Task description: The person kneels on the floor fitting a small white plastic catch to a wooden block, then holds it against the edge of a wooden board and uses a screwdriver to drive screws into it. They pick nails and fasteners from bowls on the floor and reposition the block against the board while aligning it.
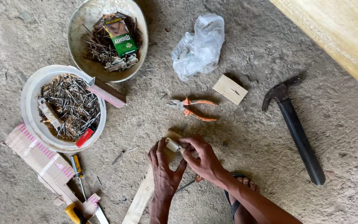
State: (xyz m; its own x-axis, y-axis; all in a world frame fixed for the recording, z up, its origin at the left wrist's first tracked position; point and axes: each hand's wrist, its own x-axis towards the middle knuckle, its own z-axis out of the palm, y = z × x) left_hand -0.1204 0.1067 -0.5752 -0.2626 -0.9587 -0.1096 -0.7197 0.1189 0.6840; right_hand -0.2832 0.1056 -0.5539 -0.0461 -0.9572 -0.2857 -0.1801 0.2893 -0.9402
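Hands first: both are down on a wood strip point(143, 195) lying on the concrete floor point(245, 54), and there's a small white block point(172, 144) at the strip's upper end. The right hand point(204, 159) has its fingers pinched on that block, thumb and fingertips closed around its right side. The left hand point(163, 172) lies flat over the strip just below, fingers pressed together and pointing up, fingertips next to the block. A screwdriver point(189, 183) with a reddish handle pokes out from under the right wrist, and a foot in a sandal point(241, 191) sits just right of it. Just above the hands are orange-handled pliers point(193, 108), and a bit further up-right a small wood offcut point(230, 89). A crumpled clear plastic bag point(199, 45) is above those. Well off to the right lies a black-handled hammer point(297, 130), with a pale board point(340, 29) cutting across the top right corner. Over on the left, two round bowls full of nails: the lower white one point(32, 89) also has a red thing and a flat metal piece resting on its rim, the upper one point(81, 16) has a green carton point(122, 36) on top of the nails. Below the white bowl there's folded cardboard point(42, 159) and two yellow-handled tools point(76, 166) near the bottom edge.
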